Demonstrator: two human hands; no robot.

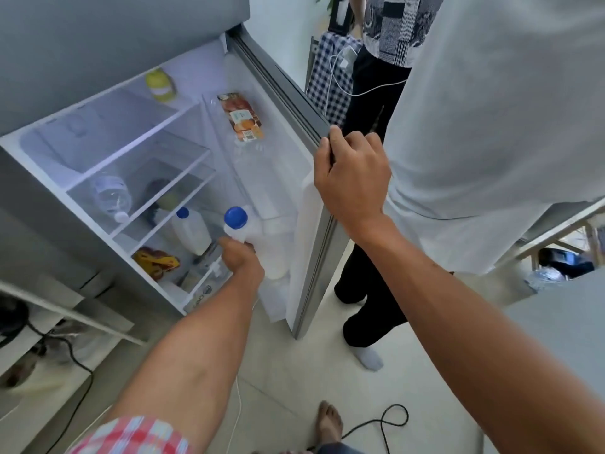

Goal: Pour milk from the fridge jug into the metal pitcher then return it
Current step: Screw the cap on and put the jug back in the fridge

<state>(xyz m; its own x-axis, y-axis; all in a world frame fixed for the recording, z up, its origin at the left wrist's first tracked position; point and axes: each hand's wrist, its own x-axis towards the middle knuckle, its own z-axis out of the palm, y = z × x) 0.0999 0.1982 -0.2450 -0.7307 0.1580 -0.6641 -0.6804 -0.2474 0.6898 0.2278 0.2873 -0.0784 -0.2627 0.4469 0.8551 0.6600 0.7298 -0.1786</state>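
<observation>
Gripping the neck of a milk jug (262, 239) in the fridge's lower door rack, the left hand (244, 258) is closed around it just under the blue cap (235, 217), while the right hand (352, 176) is clamped on the upper edge of the open door (319, 208), fingers curled over its grey seal. The jug stands upright in the rack; whether it is being taken out or set back cannot be told here, and no metal pitcher is in view.

The likeliest slip: the jug looks like smooth, translucent white plastic, probably cold and perhaps damp, and a hold high on the narrow neck leaves its full weight hanging below. It could swing against the rack's lip or slide through the fingers. A second jug (191, 232), also blue-capped, stands just beside it on the bottom shelf and could be knocked. A second person (376, 191) stands near the door's far side, so a wider swing would meet their legs. A black cable (386, 421) loops across the pale tiled floor near a bare foot (329, 424), a tripping hazard with liquid in hand.

Inside, clear glassy shelves (140, 178) carry a plastic water bottle (113, 194) lying on its side; an orange-printed carton (242, 117) sits in the upper door rack.
</observation>
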